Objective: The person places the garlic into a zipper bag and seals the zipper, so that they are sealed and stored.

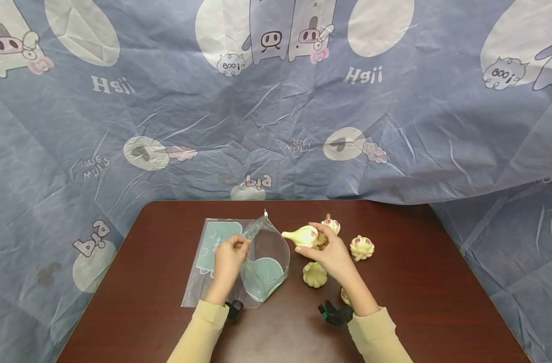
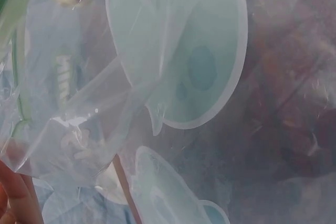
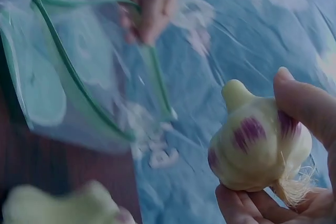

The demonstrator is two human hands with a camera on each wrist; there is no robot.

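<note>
My left hand [image 1: 229,259] pinches the edge of a clear zip bag [image 1: 272,247] with green printed patches and a green zip strip [image 3: 79,80]. The bag's mouth gapes open on the right. Between thumb and fingers, my right hand [image 1: 332,254] holds a garlic bulb [image 1: 304,237] just right of that mouth, its stem pointing at the bag. Purple streaks and hairy roots show on this bulb [image 3: 257,140] in the right wrist view. In the left wrist view the bag's film [image 2: 173,51] fills most of the picture.
More garlic bulbs lie on the dark wooden table [image 1: 416,282]: one near the wrist [image 1: 315,275], another at the right [image 1: 362,247], one behind the hand [image 1: 332,225]. One more bulb [image 1: 345,296] is partly hidden by my right forearm. A blue patterned cloth [image 1: 276,111] hangs behind.
</note>
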